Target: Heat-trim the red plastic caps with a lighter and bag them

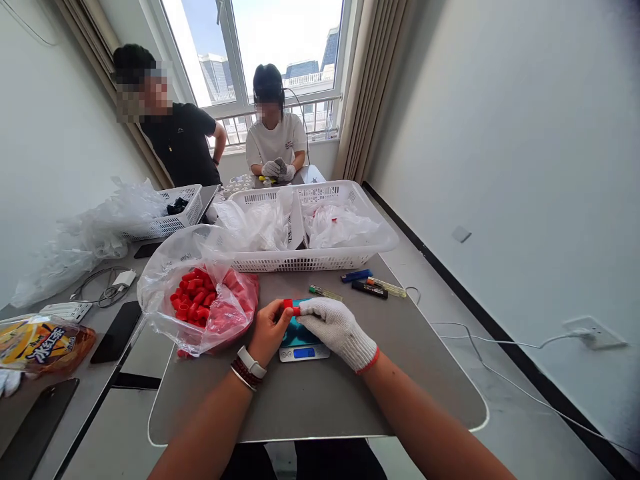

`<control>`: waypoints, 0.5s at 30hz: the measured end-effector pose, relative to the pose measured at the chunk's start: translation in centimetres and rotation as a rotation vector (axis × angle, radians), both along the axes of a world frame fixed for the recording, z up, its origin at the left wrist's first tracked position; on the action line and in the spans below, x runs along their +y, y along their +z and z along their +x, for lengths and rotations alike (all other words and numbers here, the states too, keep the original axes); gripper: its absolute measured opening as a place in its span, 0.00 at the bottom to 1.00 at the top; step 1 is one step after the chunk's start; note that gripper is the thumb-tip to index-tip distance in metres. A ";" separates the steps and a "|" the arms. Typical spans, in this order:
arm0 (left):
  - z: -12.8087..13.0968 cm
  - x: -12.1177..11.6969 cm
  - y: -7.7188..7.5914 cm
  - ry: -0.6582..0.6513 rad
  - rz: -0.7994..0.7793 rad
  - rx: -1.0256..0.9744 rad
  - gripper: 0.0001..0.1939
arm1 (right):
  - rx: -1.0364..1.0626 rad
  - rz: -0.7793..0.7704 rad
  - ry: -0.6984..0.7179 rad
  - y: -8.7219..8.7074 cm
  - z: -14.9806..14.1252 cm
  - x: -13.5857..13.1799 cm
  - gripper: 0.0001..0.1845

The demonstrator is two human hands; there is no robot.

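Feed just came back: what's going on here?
A person pinches a small red plastic part between a bare left hand and a white-gloved right hand, just above a digital scale on a grey table. A clear bag of red parts lies beside them, and a gloved co-worker sits by the window.

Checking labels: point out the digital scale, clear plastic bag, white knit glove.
Digital scale (304, 353), head view, on display.
Clear plastic bag (155, 293), head view, on left side.
White knit glove (337, 331), head view, on back.

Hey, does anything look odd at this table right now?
Yes, the hands don't match: the left hand is bare, while the right hand wears a white knit glove, though both are at the small red plastic piece.
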State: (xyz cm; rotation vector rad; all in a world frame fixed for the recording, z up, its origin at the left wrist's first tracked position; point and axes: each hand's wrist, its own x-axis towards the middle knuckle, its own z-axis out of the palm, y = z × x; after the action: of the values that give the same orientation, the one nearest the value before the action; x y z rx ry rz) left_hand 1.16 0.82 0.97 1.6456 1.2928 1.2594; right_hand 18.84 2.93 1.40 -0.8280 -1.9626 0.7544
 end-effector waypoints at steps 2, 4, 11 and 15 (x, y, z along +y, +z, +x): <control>0.1 0.0 -0.1 -0.020 0.005 -0.017 0.21 | 0.037 -0.081 0.017 0.2 0.0 0.0 0.08; 0.0 0.0 -0.1 -0.034 -0.006 -0.037 0.21 | 0.055 -0.140 0.008 0.5 0.1 -0.1 0.08; -0.3 0.0 0.1 -0.035 -0.068 0.026 0.29 | -0.095 0.099 -0.016 0.2 0.1 -0.2 0.08; -0.1 -0.1 0.3 -0.024 -0.083 0.042 0.32 | -0.111 0.291 -0.053 -0.2 0.1 -0.2 0.10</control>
State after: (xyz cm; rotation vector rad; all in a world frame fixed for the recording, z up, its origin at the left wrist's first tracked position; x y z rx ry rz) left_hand 1.03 0.73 1.24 1.6321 1.3288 1.1478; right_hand 18.90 2.70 1.23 -0.7538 -2.0777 0.3855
